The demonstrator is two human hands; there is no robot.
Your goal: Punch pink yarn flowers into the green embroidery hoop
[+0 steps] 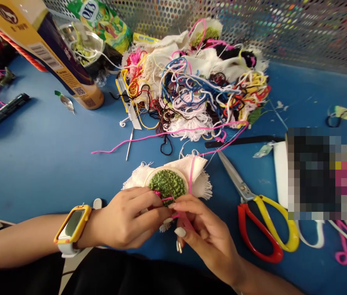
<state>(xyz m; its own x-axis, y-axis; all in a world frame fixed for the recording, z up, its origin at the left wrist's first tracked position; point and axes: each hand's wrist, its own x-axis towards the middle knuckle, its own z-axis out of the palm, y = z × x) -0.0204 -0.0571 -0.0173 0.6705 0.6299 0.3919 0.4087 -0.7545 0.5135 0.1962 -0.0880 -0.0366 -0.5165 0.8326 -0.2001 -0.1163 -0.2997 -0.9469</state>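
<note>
A small round embroidery hoop (pixel 167 185) with white frayed cloth and a green looped patch lies at the near middle of the blue table (pixel 47 155). My left hand (pixel 128 219), with a yellow-cased watch on the wrist, grips the hoop's near edge. My right hand (pixel 206 233) pinches a pink punch needle (pixel 182 219) at the hoop's lower rim. A pink yarn strand (pixel 173 132) runs from the hoop up across the table.
A big tangle of coloured yarn scraps (pixel 198 86) lies behind the hoop. Red-and-yellow scissors (pixel 261 217) lie to the right. A yellow box (pixel 47 53), a snack bag (pixel 106 20) and a perforated metal wall (pixel 284 28) stand at the back. A black marker (pixel 5 110) lies left.
</note>
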